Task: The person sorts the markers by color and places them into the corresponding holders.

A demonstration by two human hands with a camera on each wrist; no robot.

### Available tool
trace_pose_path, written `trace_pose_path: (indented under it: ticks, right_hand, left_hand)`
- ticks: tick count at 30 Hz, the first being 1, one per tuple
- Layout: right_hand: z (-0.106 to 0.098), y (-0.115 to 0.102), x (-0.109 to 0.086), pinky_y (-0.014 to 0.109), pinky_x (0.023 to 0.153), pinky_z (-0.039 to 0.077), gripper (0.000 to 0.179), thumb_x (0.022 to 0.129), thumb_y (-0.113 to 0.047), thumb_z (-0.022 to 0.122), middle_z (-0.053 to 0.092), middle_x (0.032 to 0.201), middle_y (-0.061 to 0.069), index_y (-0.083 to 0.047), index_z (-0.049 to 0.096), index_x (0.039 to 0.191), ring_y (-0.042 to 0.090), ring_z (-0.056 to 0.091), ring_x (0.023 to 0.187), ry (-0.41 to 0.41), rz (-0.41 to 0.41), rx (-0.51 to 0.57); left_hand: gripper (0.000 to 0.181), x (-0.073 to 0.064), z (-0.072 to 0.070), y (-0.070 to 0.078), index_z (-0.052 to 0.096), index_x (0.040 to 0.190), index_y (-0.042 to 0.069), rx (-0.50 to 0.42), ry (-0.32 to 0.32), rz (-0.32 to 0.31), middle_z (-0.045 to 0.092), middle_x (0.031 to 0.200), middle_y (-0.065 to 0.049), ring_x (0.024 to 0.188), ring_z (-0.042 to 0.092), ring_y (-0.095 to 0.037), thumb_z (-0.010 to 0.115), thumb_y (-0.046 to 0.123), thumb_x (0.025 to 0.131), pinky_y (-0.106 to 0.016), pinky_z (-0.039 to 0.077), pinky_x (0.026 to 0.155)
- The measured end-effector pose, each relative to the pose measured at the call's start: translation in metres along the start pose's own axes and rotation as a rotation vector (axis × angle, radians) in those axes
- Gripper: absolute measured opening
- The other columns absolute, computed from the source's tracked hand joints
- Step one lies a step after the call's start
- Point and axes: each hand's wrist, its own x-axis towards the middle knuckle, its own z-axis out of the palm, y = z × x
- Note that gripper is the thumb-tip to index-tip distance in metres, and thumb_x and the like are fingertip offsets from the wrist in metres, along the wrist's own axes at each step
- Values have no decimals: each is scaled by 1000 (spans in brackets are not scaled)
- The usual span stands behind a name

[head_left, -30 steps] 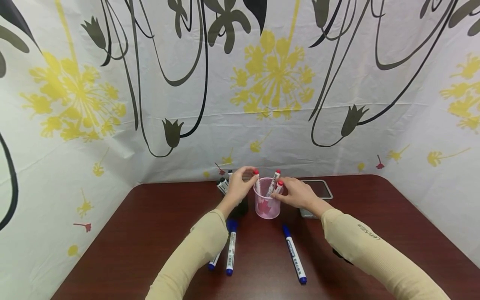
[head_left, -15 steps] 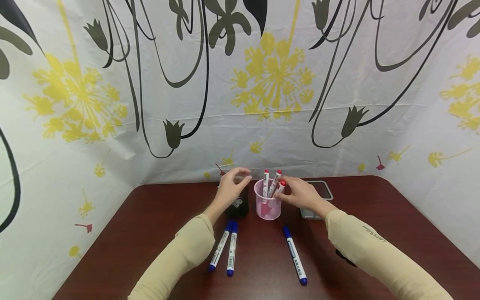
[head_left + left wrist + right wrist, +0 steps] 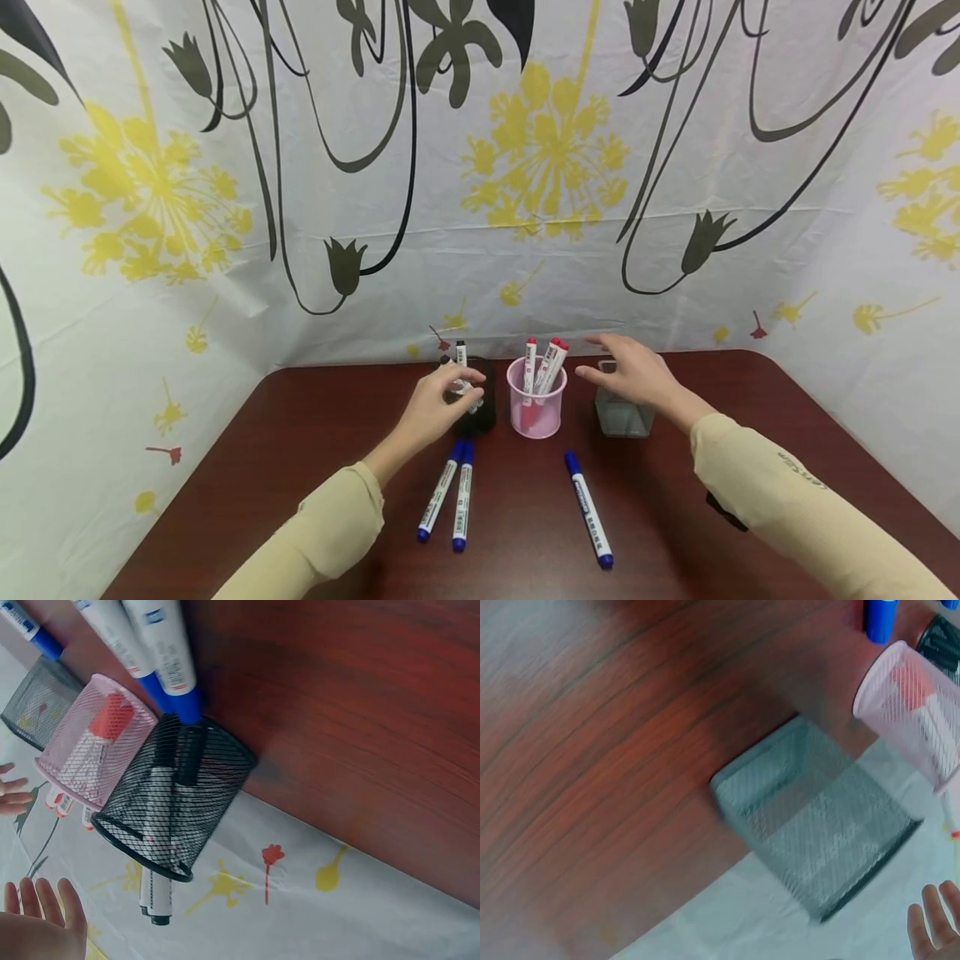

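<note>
My left hand (image 3: 435, 408) is in front of the black mesh pen cup (image 3: 486, 400), fingers loosely bent and holding nothing. Black-capped markers (image 3: 159, 892) stand in that cup. The pink mesh pen cup (image 3: 536, 412) holds red-capped whiteboard markers (image 3: 551, 367), their caps upward. To its right, my right hand (image 3: 637, 375) hovers above the grey mesh cup (image 3: 624, 417) with nothing in its spread fingers. In the right wrist view, that grey cup (image 3: 817, 817) shows no markers inside.
Two blue-capped markers (image 3: 462, 508) lie side by side in front of the black cup. Another blue marker (image 3: 588, 510) lies on the dark wooden table (image 3: 525, 533) farther right. A patterned cloth (image 3: 420, 200) hangs behind the table.
My left hand has moved from the pink cup leftward and nearer. The right hand has let go of a red-capped marker in the pink cup and drawn to the right.
</note>
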Motion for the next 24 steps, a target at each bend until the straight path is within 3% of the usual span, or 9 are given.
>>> trace_pose_path:
  ticks: [4,7,12,19,24]
  right_hand:
    - [-10,11,-5,49,74,42,61,80,-50,56,50,120,15,-8,49,124,31,49,103,20,11,-22]
    - [-16,19,-9,51,74,41,60,81,-48,57,49,121,17,-6,48,124,33,46,105,22,26,-32]
    - [-23,32,-19,53,73,40,62,81,-48,56,47,122,18,-5,47,124,35,43,108,4,55,-50]
    - [-26,49,-32,58,75,36,62,81,-51,55,45,123,19,-6,47,124,37,39,111,-6,82,-70]
    - [-23,58,-40,59,74,36,64,80,-52,55,44,123,21,-5,47,123,39,39,111,-22,112,-83]
  left_hand:
    - [14,-8,-7,-1,65,91,5,46,-20,104,62,89,-4,83,58,-23,66,5,78,-37,45,76]
    - [13,-12,-12,-1,64,91,7,119,-49,194,61,89,-1,85,55,-16,66,7,78,-30,44,76]
    - [14,-19,-22,-1,64,92,9,319,-155,340,59,92,3,90,51,-9,65,11,78,-24,40,81]
    - [19,-31,-29,-5,63,92,9,626,-287,643,58,89,0,83,53,-17,63,10,73,-29,43,71]
    - [22,-45,-26,-8,64,92,11,770,-384,722,58,87,1,85,52,-17,45,10,82,-29,42,72]
